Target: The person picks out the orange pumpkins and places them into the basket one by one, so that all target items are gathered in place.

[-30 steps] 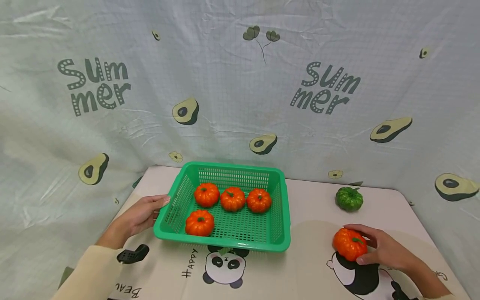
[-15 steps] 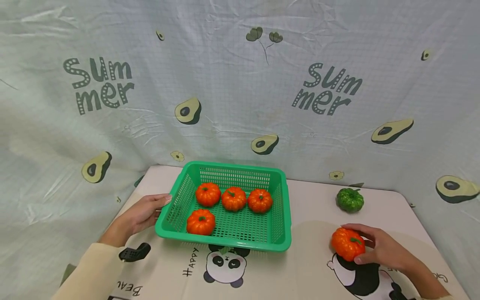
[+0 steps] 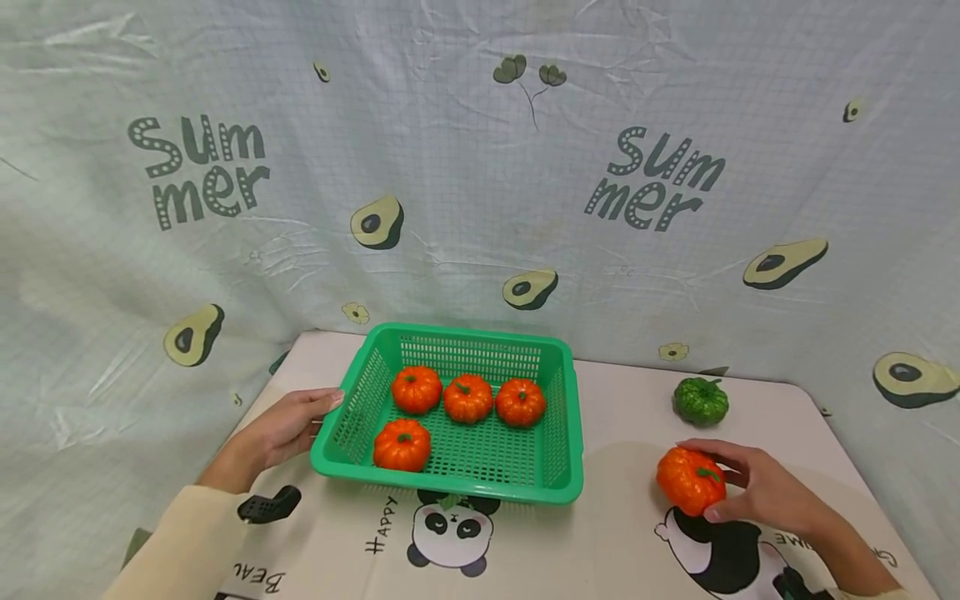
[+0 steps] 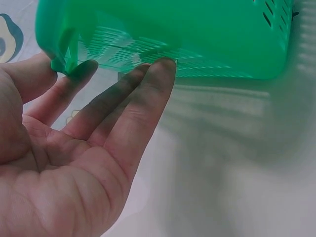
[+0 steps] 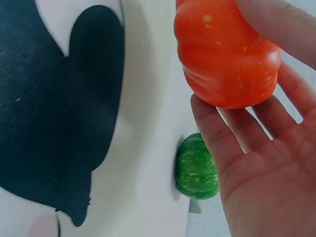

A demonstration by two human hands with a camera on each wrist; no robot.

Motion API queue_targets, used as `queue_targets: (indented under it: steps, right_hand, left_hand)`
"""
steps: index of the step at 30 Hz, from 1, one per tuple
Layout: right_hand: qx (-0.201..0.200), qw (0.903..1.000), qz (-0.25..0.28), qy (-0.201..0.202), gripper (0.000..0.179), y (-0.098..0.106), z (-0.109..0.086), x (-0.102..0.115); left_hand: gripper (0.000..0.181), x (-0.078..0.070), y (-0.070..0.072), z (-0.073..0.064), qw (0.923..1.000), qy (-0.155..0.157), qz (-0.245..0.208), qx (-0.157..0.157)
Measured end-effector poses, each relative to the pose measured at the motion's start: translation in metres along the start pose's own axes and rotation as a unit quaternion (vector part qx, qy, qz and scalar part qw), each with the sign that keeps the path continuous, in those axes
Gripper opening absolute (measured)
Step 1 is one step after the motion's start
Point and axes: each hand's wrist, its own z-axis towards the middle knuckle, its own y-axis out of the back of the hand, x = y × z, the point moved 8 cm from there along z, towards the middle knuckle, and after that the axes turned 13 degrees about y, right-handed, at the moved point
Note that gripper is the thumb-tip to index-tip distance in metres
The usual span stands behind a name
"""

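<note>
My right hand point(image 3: 761, 492) grips an orange toy pumpkin point(image 3: 690, 481) between thumb and fingers at the right of the table; its green stem faces right. In the right wrist view the pumpkin point(image 5: 227, 54) sits between thumb and fingertips, above the table surface. My left hand point(image 3: 288, 427) pinches the left rim of a green plastic basket point(image 3: 450, 481), thumb at the rim and the other fingers below against its side point(image 4: 197, 29). Inside the basket lie several more orange pumpkins point(image 3: 468, 398). A small green pumpkin point(image 3: 701, 401) stands on the table beyond my right hand.
The pale table point(image 3: 615, 533) bears printed pandas and words. Behind it and at both sides hangs a light curtain point(image 3: 450, 167) with avocado and "summer" prints. Dark straps show at both wrists.
The held orange pumpkin has shifted slightly left and up with my right hand, and tilted a little. My left hand and the basket stay in place; the head view has swung slightly.
</note>
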Motion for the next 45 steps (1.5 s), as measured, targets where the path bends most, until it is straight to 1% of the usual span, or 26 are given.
queue_targets:
  steps: [7, 14, 18, 30, 36, 45]
  right_hand:
    - [-0.007, 0.9999, 0.002, 0.012, 0.081, 0.001, 0.005, 0.01]
    - [-0.021, 0.9979, -0.017, 0.059, 0.08, 0.001, 0.012, 0.027]
    - [-0.025, 0.9967, -0.026, 0.072, 0.079, 0.0, 0.017, 0.036]
    - [-0.03, 0.9957, -0.029, 0.083, 0.076, -0.007, 0.033, 0.058]
    - [-0.031, 0.9955, -0.028, 0.085, 0.075, -0.01, 0.037, 0.07]
    - [-0.037, 0.9953, -0.029, 0.084, 0.072, -0.014, 0.044, 0.081]
  left_hand:
    - [0.066, 0.001, 0.0, 0.0, 1.0, 0.002, -0.007, 0.002]
    - [0.067, 0.0, -0.001, 0.0, 1.0, 0.003, -0.009, 0.003]
    - [0.067, 0.0, -0.001, 0.0, 1.0, 0.003, -0.006, 0.004]
    - [0.065, 0.002, 0.0, 0.0, 1.0, 0.006, -0.003, -0.003]
    - [0.065, 0.002, -0.002, 0.0, 1.0, 0.005, -0.002, 0.0]
    - [0.065, 0.001, -0.001, 0.001, 1.0, 0.006, 0.002, -0.002]
